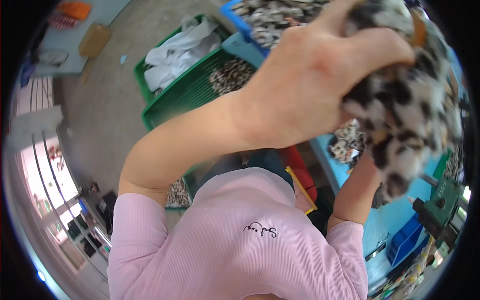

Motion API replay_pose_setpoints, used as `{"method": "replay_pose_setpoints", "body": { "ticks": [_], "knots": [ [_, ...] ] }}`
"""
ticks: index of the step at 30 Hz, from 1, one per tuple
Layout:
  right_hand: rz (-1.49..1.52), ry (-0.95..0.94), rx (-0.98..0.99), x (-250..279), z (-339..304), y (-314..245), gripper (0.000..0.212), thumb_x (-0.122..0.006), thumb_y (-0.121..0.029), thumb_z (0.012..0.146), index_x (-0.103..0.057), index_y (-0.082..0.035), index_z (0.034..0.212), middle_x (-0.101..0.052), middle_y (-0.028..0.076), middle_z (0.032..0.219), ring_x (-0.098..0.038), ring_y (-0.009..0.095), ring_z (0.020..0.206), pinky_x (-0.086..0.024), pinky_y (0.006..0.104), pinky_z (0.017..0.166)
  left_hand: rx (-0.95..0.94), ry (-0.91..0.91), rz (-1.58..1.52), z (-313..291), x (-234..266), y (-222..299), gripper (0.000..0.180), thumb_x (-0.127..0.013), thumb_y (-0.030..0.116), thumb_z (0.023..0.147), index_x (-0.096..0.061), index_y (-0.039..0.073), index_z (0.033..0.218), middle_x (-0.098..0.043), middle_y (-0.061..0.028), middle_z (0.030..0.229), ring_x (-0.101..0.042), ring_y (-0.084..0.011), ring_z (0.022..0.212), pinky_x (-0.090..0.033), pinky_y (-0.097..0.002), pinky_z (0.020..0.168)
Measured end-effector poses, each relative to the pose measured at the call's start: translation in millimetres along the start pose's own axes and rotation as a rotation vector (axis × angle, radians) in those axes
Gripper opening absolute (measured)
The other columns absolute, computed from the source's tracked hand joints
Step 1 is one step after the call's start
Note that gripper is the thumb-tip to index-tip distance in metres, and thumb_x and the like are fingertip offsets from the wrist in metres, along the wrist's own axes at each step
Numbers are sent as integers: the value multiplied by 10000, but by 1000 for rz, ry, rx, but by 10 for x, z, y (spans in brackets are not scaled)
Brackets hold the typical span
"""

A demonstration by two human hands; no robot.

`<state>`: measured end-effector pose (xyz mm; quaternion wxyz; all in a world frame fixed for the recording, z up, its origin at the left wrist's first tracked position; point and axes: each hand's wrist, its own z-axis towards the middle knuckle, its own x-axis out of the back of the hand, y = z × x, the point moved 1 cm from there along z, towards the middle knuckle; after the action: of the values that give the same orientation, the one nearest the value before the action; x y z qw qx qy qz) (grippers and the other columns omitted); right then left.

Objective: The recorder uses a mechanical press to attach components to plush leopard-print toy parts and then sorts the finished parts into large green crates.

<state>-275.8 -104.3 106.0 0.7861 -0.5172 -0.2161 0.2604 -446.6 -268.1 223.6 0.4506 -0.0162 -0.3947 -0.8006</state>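
Close in front, at the upper right, my left hand (320, 75) grips a furry plush piece (407, 110), white with black and grey spots. The thumb and fingers press into its side. My right forearm (356, 192) rises behind the plush, which hides the right hand and its fingers. Tan-orange patches show among the fur. Below my left wrist, another spotted plush piece (346, 144) lies on the light blue table (327, 162).
A blue bin (242, 27) of spotted pieces stands ahead. Green crates (147, 117) at the left hold white bags (180, 52) and more spotted pieces. On the table's right are a green machine (442, 195) and a blue tray (404, 242).
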Motion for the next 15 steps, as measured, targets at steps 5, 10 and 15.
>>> {"method": "replay_pose_setpoints", "body": {
  "ticks": [5,10,15],
  "knots": [
    [198,-147,-109,-1900,-424,8,311,-609,23,690,-599,-15,999,-617,61,977,-577,150,889,-445,276,800,310,13,195,-1183,961,-359,637,-774,43,533,-500,69,1107,-565,-45,874,-540,-154,770,-431,-249,710],
    [133,-400,-406,-3025,-1469,1157,344,-677,5,666,-579,5,995,-633,101,964,-588,169,901,-444,285,795,936,-66,177,-2921,1275,-1236,675,-704,37,556,-466,65,1186,-537,-139,1074,-518,-261,999,-407,-324,874],
    [-80,-682,-1168,-3443,-2392,2403,380,-662,-118,715,-523,-33,1058,-596,122,976,-582,228,898,-467,372,733,1462,-73,3,-4477,1153,-2177,703,-703,103,580,-449,-8,1226,-531,-158,1161,-511,-238,1067,-387,-302,910]
  ]
}}
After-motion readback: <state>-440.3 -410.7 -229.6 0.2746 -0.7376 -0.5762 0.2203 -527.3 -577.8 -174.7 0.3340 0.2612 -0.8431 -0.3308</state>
